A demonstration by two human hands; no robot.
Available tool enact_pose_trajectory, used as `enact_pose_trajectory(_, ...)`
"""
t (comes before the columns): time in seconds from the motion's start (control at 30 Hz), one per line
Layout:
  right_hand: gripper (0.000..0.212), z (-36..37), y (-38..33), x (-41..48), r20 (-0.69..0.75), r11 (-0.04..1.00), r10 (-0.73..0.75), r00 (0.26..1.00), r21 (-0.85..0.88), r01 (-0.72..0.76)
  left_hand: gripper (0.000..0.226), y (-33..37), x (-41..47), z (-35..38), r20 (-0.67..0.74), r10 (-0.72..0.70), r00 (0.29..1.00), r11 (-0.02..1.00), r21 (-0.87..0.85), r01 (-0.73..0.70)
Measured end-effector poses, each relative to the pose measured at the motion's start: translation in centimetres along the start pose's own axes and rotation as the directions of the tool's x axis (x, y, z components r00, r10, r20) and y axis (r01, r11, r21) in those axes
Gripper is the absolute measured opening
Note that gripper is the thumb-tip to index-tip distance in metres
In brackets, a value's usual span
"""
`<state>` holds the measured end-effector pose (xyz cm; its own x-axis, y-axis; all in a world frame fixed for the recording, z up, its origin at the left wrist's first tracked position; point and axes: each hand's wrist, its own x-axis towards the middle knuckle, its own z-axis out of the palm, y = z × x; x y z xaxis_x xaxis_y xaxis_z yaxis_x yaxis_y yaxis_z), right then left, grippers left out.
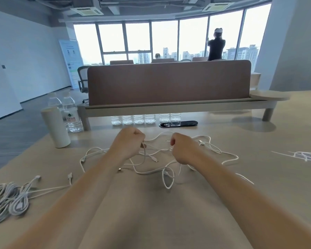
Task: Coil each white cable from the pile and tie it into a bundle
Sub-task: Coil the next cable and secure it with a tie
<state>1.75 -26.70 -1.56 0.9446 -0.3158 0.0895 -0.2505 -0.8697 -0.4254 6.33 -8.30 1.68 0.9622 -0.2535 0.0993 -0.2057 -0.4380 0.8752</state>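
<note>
A loose tangle of white cables [156, 166] lies spread on the tan table in front of me. My left hand [127, 144] has its fingers curled and pinches a strand of white cable [152, 141] above the tangle. My right hand [182, 150] is curled too and pinches the same stretch of cable near its fingertips. Between the hands, plug ends hang down toward the table. At the near left edge sit coiled cable bundles [7, 200], with two loose tails reaching right.
A white cylinder bottle [55, 126] and clear water bottles [71, 112] stand at the left rear. A low shelf with a brown divider panel [169, 81] crosses the back, bottles and a black oval insert [178, 124] under it. More white cable [305, 157] lies far right.
</note>
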Motion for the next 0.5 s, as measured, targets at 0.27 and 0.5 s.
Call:
enact_pose_trajectory(0.27, 0.031, -3.9, -0.9, -1.2, -0.247, 0.981, 0.022, 0.969, 0.192, 0.027, 0.026, 1.7, -0.3, -2.6, -0.024, 0.087, 0.996, 0.993, -0.078, -0.089)
enact_pose_trajectory(0.5, 0.028, -7.0, -3.3, -2.6, -0.246, 0.951, -0.076, 0.966, 0.274, 0.144, 0.029, 5.0, -2.5, -3.3, -0.022, 0.152, 0.988, 0.981, -0.123, -0.153)
